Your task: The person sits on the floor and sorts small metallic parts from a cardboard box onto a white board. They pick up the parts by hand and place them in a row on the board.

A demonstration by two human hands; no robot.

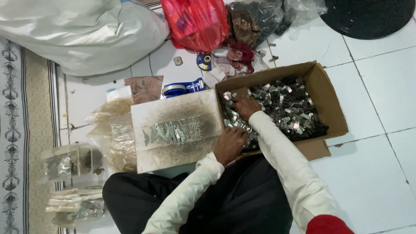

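Both hands in cardboard box [323, 93] w/ shiny metal clips [286, 108]: right hand [245, 107] fingers spread, left hand [229, 144] curled, grip unclear, fingertips hidden.

Red bag [196, 21], white sack [82, 32]

cardboard box [326, 96] walls hem metal clips [286, 108]; top open. stained board [175, 130] blocks left side. bare tile floor [372, 173] free on right. bags [197, 21] crowd far edge.

The person wears long cream sleeves, a red patch at the right upper arm, and dark trousers.
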